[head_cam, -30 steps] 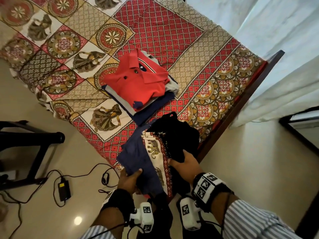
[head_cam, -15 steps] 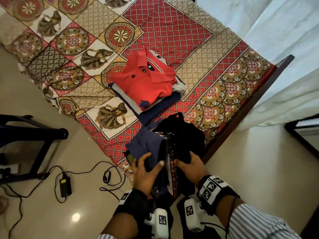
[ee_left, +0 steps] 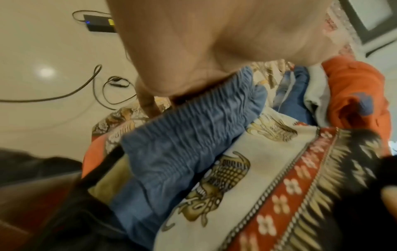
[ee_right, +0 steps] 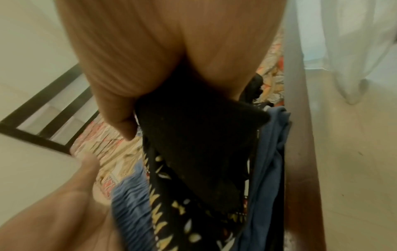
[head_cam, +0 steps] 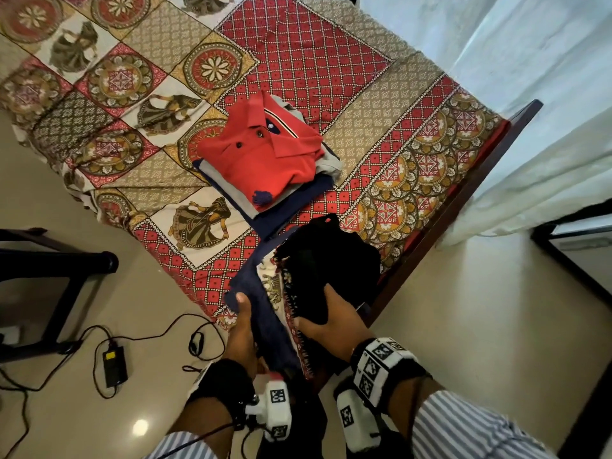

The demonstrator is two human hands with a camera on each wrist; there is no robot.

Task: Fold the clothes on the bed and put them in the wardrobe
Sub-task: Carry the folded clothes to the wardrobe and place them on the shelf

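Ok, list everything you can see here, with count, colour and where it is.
Bedspread: one, red and beige patterned, covering the bed.
Folded pile: one, red polo on top of grey and navy, mid-bed.
Held bundle: one, blue, elephant-print and black garments, at the bed's corner.
Curtain: one, white, right.
Power adapter: one, black, on the floor with cables.
Black frame: one, left.
Left hand: grips the blue garment.
Right hand: grips the black garment.
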